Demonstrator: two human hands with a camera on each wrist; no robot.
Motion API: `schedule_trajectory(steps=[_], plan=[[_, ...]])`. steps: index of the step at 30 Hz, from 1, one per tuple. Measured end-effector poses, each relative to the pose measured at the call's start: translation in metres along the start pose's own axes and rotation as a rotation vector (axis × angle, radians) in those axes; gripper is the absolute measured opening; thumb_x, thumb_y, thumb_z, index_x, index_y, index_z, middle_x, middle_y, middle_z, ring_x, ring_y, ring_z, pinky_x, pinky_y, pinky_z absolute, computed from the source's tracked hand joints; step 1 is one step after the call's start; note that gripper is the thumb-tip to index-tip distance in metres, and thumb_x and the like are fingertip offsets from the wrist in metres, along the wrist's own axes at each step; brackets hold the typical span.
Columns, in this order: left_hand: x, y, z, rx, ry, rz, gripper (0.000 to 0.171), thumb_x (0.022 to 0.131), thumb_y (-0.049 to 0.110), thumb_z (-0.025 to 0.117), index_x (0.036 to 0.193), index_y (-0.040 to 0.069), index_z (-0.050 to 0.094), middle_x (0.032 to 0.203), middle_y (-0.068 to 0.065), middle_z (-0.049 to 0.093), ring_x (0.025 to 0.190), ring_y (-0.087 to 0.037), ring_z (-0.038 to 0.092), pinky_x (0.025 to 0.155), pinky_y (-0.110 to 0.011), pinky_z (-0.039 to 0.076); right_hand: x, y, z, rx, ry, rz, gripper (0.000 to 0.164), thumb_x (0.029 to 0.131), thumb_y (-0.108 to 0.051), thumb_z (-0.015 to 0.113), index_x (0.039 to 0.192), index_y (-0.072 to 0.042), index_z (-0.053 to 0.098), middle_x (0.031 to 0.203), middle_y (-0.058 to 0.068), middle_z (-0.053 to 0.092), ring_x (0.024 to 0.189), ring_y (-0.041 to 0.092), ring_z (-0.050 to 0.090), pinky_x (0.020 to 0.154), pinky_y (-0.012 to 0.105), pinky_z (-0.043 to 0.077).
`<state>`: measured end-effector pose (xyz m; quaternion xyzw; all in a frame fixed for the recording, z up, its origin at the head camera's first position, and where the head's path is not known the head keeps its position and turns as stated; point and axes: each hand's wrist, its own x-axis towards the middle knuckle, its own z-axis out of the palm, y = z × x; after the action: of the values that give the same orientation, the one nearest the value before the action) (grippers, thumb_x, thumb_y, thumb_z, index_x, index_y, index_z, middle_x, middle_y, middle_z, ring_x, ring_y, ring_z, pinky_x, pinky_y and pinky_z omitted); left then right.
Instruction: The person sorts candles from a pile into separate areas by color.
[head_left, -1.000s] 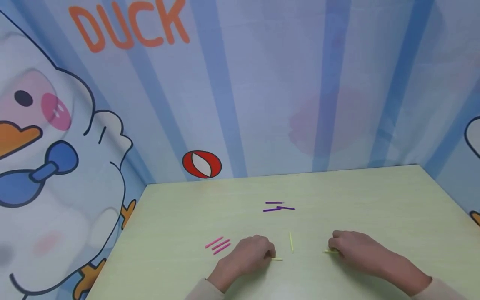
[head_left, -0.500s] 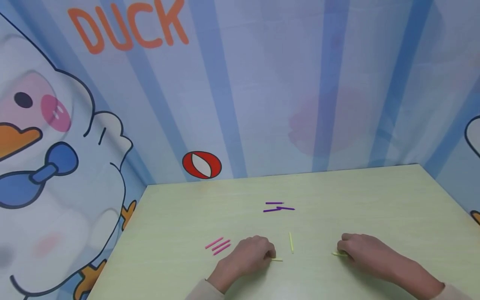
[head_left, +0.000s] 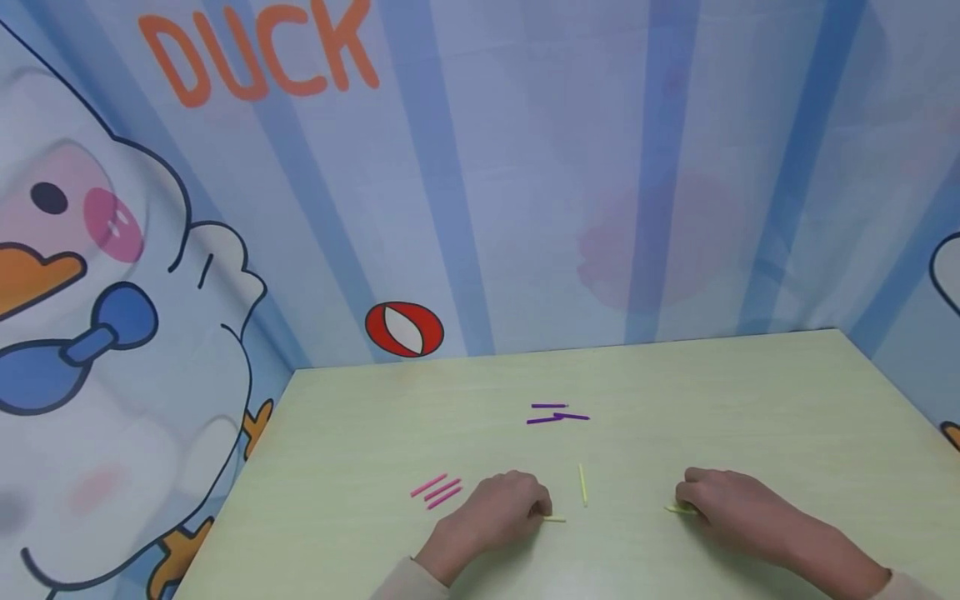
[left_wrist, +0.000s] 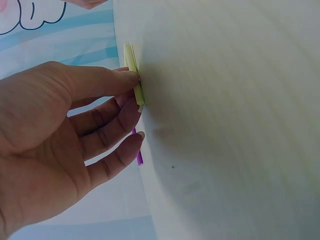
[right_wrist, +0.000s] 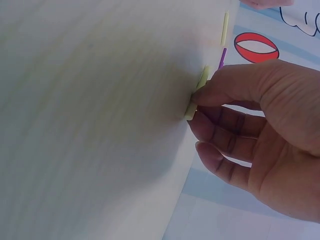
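My left hand (head_left: 501, 510) pinches a short pale yellow stick (left_wrist: 133, 75) between thumb and fingers, low at the tabletop. One end of that stick pokes out to the right of the hand in the head view. Farther right, my right hand (head_left: 731, 504) pinches another pale yellow stick (right_wrist: 190, 110), whose tip (head_left: 670, 508) shows at the left of its fingertips. A third yellow stick (head_left: 582, 485) lies between the two hands, pointing away from me. The fingers cover part of each held stick.
Three pink sticks (head_left: 437, 492) lie side by side left of my left hand. Farther back are three purple sticks (head_left: 550, 406), two of them touching or crossing. The pale table (head_left: 750, 400) ends at a printed duck curtain (head_left: 525, 167) behind and on both sides.
My right hand has shifted right and slightly nearer to me with its yellow stick, then stayed put over the last half second. My left hand and the loose sticks have not moved.
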<state>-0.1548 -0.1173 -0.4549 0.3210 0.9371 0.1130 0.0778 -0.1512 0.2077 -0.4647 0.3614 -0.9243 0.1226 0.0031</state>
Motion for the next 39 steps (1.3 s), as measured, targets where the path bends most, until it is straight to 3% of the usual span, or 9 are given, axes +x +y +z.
schedule_trajectory(steps=[13,39], plan=[[0.001,0.0,0.002,0.005,0.0,-0.008,0.017,0.086,0.005,0.07,0.089,0.019,0.079,0.082,0.014,0.067,0.077,0.0,0.056,0.068,-0.02,0.048,0.01,-0.008,-0.006,-0.002,-0.003,-0.025,0.022,0.077,0.006,0.074,0.085,-0.014,0.068,0.077,-0.009,0.05,0.065,0.002,0.042,0.057,0.028,0.044],[0.003,0.0,0.001,-0.01,-0.011,-0.037,0.018,0.085,0.003,0.071,0.087,0.019,0.078,0.08,0.014,0.066,0.072,0.0,0.052,0.066,-0.02,0.048,0.077,-0.048,-0.007,-0.046,-0.006,-0.107,0.017,0.077,0.004,0.073,0.091,-0.007,0.073,0.081,-0.002,0.057,0.071,0.013,0.058,0.064,0.031,0.051]])
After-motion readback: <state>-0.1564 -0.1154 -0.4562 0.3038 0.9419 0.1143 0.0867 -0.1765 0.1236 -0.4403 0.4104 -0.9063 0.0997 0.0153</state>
